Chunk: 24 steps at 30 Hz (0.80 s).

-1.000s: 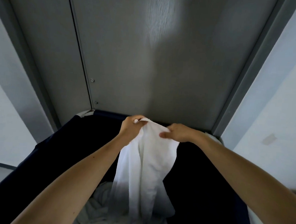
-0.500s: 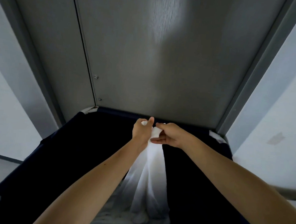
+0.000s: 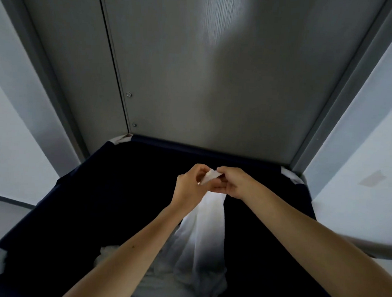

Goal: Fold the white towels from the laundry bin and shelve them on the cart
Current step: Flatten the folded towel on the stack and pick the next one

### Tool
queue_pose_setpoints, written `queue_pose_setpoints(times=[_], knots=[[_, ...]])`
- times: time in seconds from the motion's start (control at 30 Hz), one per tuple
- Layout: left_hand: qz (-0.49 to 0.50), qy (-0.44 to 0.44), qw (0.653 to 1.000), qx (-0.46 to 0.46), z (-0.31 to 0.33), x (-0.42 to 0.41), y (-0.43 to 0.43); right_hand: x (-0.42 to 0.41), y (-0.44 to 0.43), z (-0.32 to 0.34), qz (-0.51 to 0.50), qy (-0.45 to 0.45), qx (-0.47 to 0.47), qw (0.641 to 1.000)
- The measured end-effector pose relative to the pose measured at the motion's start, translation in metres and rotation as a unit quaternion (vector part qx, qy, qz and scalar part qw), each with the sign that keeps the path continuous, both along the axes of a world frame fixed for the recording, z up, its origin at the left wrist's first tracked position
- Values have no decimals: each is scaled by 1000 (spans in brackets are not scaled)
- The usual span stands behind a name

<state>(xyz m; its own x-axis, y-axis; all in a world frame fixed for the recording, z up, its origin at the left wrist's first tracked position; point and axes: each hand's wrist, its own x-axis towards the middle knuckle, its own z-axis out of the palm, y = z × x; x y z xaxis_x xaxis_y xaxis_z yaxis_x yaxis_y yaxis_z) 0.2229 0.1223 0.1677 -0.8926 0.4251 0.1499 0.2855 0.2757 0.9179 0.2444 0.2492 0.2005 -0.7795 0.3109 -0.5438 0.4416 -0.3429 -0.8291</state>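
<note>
**Both hands pinch one towel corner**

Left hand (image 3: 191, 186) and right hand (image 3: 233, 182) meet at centre frame, fingers curled on the white towel (image 3: 205, 231), which hangs limp into the dark fabric laundry bin (image 3: 77, 200). More crumpled white towels (image 3: 157, 274) lie below. A grey grained door (image 3: 217, 80) fills the upper frame.

Head camera looks forward and down, close above the laundry bin (image 3: 84, 187).
</note>
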Motion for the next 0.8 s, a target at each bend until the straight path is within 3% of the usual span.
queue_pose_setpoints(times=[0.13,0.3,0.43,0.47,0.6,0.8], knots=[[2,63,996,-62,-12,2,-3,5,-7,-3,30,-3,22,999],[22,92,995,-36,-22,7,-8,14,-11,-14,86,-10,82,993],[-22,42,998,-27,-21,6,-15,18,4,-22,121,32,342,931],[-28,35,999,-20,-18,4,-15,17,7,-21,130,68,359,922],[-31,51,998,24,-1,-7,-12,14,7,-16,199,163,306,917],[-8,121,992,46,46,-38,0,-4,20,14,188,243,319,896]])
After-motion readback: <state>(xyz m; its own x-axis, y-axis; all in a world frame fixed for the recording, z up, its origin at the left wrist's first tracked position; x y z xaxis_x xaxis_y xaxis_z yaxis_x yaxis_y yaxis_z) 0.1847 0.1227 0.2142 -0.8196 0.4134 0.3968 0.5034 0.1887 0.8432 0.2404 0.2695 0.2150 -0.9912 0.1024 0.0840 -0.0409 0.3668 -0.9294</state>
